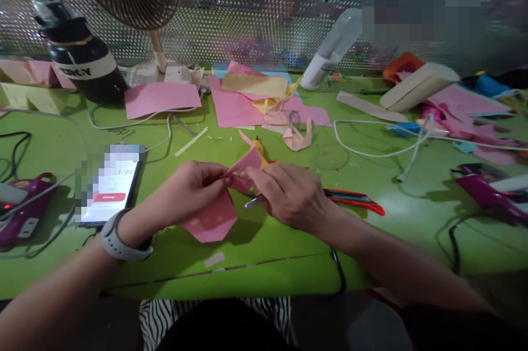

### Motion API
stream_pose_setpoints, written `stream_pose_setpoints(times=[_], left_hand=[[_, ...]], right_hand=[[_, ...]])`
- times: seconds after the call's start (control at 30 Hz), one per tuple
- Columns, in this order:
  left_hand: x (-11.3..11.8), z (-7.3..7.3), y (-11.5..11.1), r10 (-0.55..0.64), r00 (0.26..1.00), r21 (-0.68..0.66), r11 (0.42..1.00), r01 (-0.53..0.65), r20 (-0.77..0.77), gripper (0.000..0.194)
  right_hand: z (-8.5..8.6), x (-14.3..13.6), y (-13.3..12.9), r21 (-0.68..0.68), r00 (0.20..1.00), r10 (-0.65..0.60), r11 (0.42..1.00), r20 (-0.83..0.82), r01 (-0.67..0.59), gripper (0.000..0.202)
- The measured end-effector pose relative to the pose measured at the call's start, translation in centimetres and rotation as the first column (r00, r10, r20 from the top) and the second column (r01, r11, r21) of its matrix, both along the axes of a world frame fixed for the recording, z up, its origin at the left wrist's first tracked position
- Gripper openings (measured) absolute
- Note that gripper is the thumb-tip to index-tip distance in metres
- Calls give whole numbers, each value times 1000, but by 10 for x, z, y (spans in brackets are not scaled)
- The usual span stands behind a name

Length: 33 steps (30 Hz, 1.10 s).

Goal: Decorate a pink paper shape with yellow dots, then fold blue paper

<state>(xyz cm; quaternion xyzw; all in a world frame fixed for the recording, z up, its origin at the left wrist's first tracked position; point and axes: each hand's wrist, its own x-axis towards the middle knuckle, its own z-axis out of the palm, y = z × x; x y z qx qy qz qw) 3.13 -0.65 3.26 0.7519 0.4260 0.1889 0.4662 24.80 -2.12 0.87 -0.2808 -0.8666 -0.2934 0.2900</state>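
Pink folded paper (pixel 212 219) with small pale spots is pinched in my left hand (pixel 193 191), its lower part hanging over the green table. My right hand (pixel 289 191) has its fingers closed at the upper fold of the same paper. A thin metallic tool (pixel 253 202) pokes out from under the right fingers; how it is held is partly hidden. Beside that hand lies a red and black cutter (pixel 355 199), its left end covered. Something yellow (pixel 259 150) sits just behind the upper paper edge.
A lit phone (pixel 113 186) lies left of my forearm. Behind are a fan (pixel 159 59), a black bottle (pixel 84 59), a clear bottle (pixel 330 56) and pink sheets (pixel 223 103). White cables (pixel 371 154) cross the table (pixel 165 279). Purple power strips (pixel 28 208) stand left and right.
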Motion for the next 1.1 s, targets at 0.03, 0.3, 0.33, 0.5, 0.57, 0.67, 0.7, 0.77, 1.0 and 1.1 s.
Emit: stream_pose_setpoints(times=[0.03, 0.3, 0.33, 0.5, 0.57, 0.67, 0.7, 0.77, 1.0, 1.1], left_hand=[[0, 0, -1, 2, 1000, 28, 1000, -2, -16, 31], [8, 3, -11, -50, 992, 213, 974, 74, -114, 28], [9, 4, -13, -62, 990, 218, 972, 90, -129, 27], [10, 9, -16, -131, 975, 180, 970, 163, -178, 24], [10, 11, -16, -170, 971, 161, 967, 197, -170, 25], [9, 12, -15, -189, 967, 169, 961, 218, -173, 25], [9, 11, -15, -185, 966, 176, 960, 217, -180, 25], [10, 11, -15, -175, 965, 188, 959, 212, -196, 25], [8, 9, -12, -159, 974, 191, 963, 189, -164, 26], [6, 7, -10, -141, 979, 168, 972, 165, -145, 25]], right_hand=[[0, -1, -1, 7, 1000, -14, 1000, 0, 14, 16], [-1, -3, -4, -8, 996, 5, 1000, 85, -4, 14], [-1, -3, -4, -20, 995, 17, 1000, 98, -15, 15], [-1, -2, -1, -69, 990, 59, 996, 126, -51, 23], [0, -2, -1, -65, 989, 70, 996, 131, -62, 23], [-1, -2, 0, -51, 987, 76, 996, 140, -69, 20], [-1, -2, 0, -43, 987, 75, 997, 142, -70, 19], [-1, -3, 0, -26, 986, 75, 997, 146, -72, 16], [1, -3, -1, -14, 982, 95, 995, 165, -94, 14], [0, -3, -1, -28, 980, 111, 994, 163, -107, 14]])
